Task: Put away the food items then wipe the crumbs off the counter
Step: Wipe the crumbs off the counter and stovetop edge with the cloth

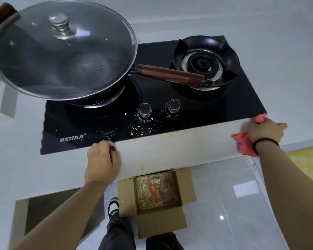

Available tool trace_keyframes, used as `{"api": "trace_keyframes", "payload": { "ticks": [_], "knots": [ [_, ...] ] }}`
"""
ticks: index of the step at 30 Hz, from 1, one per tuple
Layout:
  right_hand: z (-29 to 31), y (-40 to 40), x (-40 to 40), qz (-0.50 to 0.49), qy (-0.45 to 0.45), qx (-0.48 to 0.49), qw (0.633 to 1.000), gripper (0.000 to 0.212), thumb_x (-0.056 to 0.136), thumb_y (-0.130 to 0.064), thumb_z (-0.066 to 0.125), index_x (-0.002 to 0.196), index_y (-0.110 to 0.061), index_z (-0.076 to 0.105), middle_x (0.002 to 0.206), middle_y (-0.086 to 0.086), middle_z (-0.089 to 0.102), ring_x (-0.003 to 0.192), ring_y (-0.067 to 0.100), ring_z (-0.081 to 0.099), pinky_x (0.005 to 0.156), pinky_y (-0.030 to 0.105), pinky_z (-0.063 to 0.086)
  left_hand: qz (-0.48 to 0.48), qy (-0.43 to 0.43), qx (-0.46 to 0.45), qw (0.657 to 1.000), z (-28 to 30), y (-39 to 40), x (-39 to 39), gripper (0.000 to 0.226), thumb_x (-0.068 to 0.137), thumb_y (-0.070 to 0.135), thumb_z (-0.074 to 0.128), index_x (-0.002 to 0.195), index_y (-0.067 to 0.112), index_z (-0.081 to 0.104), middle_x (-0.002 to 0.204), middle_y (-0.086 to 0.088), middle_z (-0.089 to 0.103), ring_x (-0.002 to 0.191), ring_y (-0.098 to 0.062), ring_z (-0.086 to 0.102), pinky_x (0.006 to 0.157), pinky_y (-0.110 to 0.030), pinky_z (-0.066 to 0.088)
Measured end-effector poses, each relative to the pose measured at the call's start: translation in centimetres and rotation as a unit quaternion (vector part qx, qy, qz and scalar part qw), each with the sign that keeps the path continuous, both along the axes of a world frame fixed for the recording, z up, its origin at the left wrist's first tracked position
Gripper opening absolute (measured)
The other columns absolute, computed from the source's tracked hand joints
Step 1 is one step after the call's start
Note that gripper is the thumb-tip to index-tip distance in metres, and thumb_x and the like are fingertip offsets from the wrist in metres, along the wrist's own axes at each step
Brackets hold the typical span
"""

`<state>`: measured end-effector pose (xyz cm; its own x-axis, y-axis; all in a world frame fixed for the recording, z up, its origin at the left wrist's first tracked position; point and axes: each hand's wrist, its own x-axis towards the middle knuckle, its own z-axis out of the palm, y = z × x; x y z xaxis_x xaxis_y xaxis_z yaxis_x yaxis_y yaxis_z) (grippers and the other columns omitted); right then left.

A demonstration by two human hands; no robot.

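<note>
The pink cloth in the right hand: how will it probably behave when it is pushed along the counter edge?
The pink cloth looks soft and floppy: it bunches around the right hand and hangs below the wrist. It should probably bend around the counter edge easily. Being likely light, it may pass over some crumbs unless pressed.

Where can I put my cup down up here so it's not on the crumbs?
The white counter right of the stove is bare, and so is the stretch left of it. The front strip between the left hand and right hand is crumby. The wok crowds the stove's left side.
</note>
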<state>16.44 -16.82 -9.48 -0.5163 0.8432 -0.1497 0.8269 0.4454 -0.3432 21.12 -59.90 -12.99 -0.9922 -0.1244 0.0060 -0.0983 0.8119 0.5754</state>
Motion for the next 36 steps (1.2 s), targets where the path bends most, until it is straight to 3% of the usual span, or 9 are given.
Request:
{"api": "trace_keyframes", "payload": {
  "ticks": [7, 11, 16, 19, 21, 27, 32, 34, 36],
  "knots": [
    [-0.2, -3.3, 0.7, 0.157, -0.040, 0.032, 0.986, 0.034, 0.086, -0.027, 0.051, 0.108, -0.002, 0.059, 0.118, 0.017, 0.036, 0.105, 0.040, 0.046, 0.092, 0.048, 0.044, -0.026, 0.029, -0.004, 0.999, 0.1, 0.0, 0.0, 0.015, 0.085, 0.012, 0.045, 0.094, 0.008, 0.056, 0.082, 0.003, 0.045, 0.079, -0.020, 0.038, 0.073, -0.038, 0.039],
    [-0.4, -7.3, 4.4, 0.346, 0.018, -0.067, 0.936, 0.034, 0.089, -0.021, 0.055, 0.122, -0.015, 0.059, 0.105, 0.003, 0.035, 0.093, 0.026, 0.049, 0.087, 0.038, 0.047, -0.030, 0.034, -0.005, 0.999, 0.3, 0.0, -0.1, 0.011, 0.086, 0.008, 0.048, 0.092, 0.007, 0.057, 0.081, 0.004, 0.043, 0.078, -0.018, 0.037, 0.073, -0.042, 0.041],
    [0.2, -4.3, 5.1, 0.223, 0.084, -0.075, 0.968, 0.033, 0.091, -0.029, 0.049, 0.120, -0.018, 0.060, 0.109, 0.008, 0.038, 0.093, 0.026, 0.048, 0.091, 0.031, 0.041, -0.012, 0.019, 0.004, 1.000, 0.8, 0.5, 0.0, 0.009, 0.088, 0.001, 0.052, 0.094, 0.003, 0.059, 0.081, 0.003, 0.041, 0.080, -0.020, 0.035, 0.076, -0.045, 0.042],
    [0.0, -1.6, 3.2, 0.148, 0.015, -0.032, 0.988, 0.050, 0.074, -0.042, 0.036, 0.112, -0.022, 0.060, 0.111, 0.020, 0.047, 0.095, 0.029, 0.044, 0.095, 0.041, 0.042, -0.027, 0.028, -0.004, 0.999, 0.8, 0.5, -0.1, 0.018, 0.084, 0.012, 0.044, 0.093, 0.004, 0.058, 0.082, 0.004, 0.044, 0.079, -0.018, 0.034, 0.077, -0.042, 0.039],
    [0.0, -2.9, 1.8, 0.127, -0.014, -0.018, 0.992, 0.040, 0.078, -0.032, 0.042, 0.108, -0.013, 0.060, 0.114, 0.020, 0.041, 0.099, 0.038, 0.048, 0.093, 0.044, 0.043, -0.024, 0.022, -0.002, 0.999, 0.7, 0.4, -0.1, 0.022, 0.083, 0.015, 0.042, 0.093, 0.005, 0.058, 0.082, 0.004, 0.045, 0.079, -0.018, 0.035, 0.077, -0.042, 0.040],
    [-0.7, -10.7, 2.8, 0.233, -0.008, 0.000, 0.972, 0.032, 0.085, -0.014, 0.049, 0.113, -0.002, 0.052, 0.118, 0.013, 0.041, 0.102, 0.033, 0.047, 0.086, 0.042, 0.045, -0.024, 0.029, -0.002, 0.999, 0.8, 0.5, 0.0, 0.020, 0.083, 0.013, 0.044, 0.093, 0.003, 0.058, 0.083, 0.004, 0.042, 0.079, -0.019, 0.036, 0.076, -0.045, 0.043],
    [-0.5, -15.4, 5.2, 0.477, 0.003, -0.019, 0.879, 0.050, 0.089, -0.017, 0.053, 0.139, -0.015, 0.043, 0.119, 0.005, 0.038, 0.103, 0.018, 0.042, 0.093, 0.036, 0.047, -0.018, 0.019, -0.006, 1.000, 0.8, 0.5, 0.0, 0.015, 0.086, 0.008, 0.047, 0.095, 0.003, 0.058, 0.083, 0.003, 0.042, 0.081, -0.021, 0.037, 0.077, -0.049, 0.045],
    [-0.2, -14.8, 5.6, 0.458, 0.027, -0.060, 0.887, 0.047, 0.090, -0.014, 0.052, 0.137, -0.015, 0.046, 0.112, 0.000, 0.036, 0.097, 0.015, 0.044, 0.088, 0.032, 0.049, -0.011, 0.013, -0.002, 1.000, 0.9, 0.7, 0.1, 0.011, 0.087, 0.002, 0.052, 0.096, 0.003, 0.058, 0.083, 0.003, 0.041, 0.082, -0.022, 0.037, 0.078, -0.051, 0.045],
    [0.0, -12.6, 5.5, 0.360, 0.070, -0.083, 0.927, 0.038, 0.090, -0.011, 0.051, 0.128, -0.011, 0.053, 0.109, -0.001, 0.034, 0.090, 0.016, 0.047, 0.081, 0.029, 0.048, -0.013, 0.019, -0.005, 1.000, 0.9, 0.7, 0.1, 0.010, 0.087, 0.002, 0.052, 0.095, 0.003, 0.057, 0.082, 0.003, 0.041, 0.080, -0.021, 0.036, 0.077, -0.049, 0.044]
  ]
}}
